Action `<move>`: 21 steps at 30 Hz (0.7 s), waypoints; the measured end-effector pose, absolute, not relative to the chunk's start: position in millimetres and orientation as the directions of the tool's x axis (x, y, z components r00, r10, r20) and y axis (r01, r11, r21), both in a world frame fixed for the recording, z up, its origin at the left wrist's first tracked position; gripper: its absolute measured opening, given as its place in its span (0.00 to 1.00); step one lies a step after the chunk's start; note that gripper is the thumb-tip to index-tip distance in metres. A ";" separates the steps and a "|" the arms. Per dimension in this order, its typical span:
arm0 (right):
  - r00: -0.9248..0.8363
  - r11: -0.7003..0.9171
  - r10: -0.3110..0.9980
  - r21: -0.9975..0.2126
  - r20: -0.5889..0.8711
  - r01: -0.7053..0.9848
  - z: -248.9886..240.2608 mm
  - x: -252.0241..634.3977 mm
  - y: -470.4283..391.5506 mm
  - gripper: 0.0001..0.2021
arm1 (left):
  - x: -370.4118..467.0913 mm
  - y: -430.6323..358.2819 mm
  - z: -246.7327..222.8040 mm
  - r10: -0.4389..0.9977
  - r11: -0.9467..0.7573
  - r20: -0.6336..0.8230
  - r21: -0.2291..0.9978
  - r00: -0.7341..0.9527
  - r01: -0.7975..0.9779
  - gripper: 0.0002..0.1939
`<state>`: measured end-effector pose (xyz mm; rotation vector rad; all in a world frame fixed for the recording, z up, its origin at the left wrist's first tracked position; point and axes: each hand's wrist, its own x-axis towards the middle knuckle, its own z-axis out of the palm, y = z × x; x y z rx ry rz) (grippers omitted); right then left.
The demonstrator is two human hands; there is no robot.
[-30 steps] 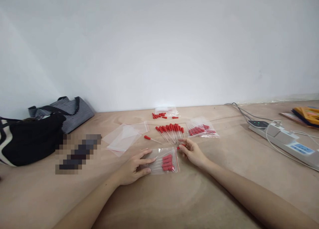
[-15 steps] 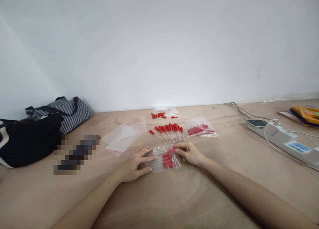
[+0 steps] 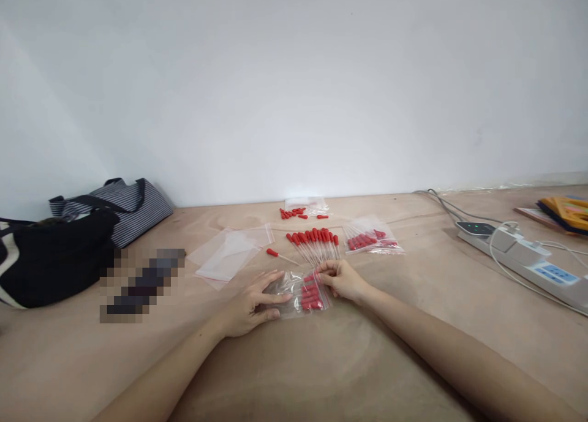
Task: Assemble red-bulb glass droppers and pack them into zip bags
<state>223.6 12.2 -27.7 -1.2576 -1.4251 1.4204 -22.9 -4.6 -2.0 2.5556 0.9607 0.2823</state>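
Note:
A clear zip-lock bag (image 3: pixel 290 312) lies flat on the table and holds several droppers (image 3: pixel 311 301) with red rubber bulbs lined up near its right edge. My left hand (image 3: pixel 250 305) is open, fingers spread, its fingertips resting on the bag's left part. At the bag's upper right corner, thumb and forefinger of my right hand (image 3: pixel 342 279) are pinched on the edge, close to the topmost red bulb. Just beyond the hands, a fanned row of glass droppers (image 3: pixel 313 237) points its bulbs away from me. One loose dropper (image 3: pixel 272 252) lies apart to the left.
Flat bags (image 3: pixel 229 250) lie to the left, a filled bag (image 3: pixel 367 237) to the right. Loose red bulbs (image 3: pixel 292 214) sit near the wall. A power strip (image 3: pixel 523 253) with cables is at right; a black bag (image 3: pixel 59 263) and a striped bag (image 3: pixel 133 211) stand at left.
My right hand has shifted slightly left along the bag's edge, and the bulbs now lie more fully inside. The loose dropper has swung left and nearer. My left hand has barely moved.

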 end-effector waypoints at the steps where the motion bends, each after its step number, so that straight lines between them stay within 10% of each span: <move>1: -0.233 -0.102 0.962 -0.981 -0.140 0.167 -27.1 223.4 12.7 0.06 | -23.2 -4.6 -2.7 0.666 -0.687 0.048 0.428 0.745 0.587 0.17; 13: -0.190 -0.086 0.970 -0.950 -0.148 0.301 -31.6 230.2 20.8 0.05 | -23.9 -3.7 -3.3 0.664 -0.695 0.030 0.393 0.747 0.602 0.21; 21: -0.453 0.548 0.828 -0.651 0.331 0.525 -26.3 252.9 20.0 0.12 | -27.8 0.6 -8.8 0.738 -0.670 0.266 0.190 0.620 0.717 0.17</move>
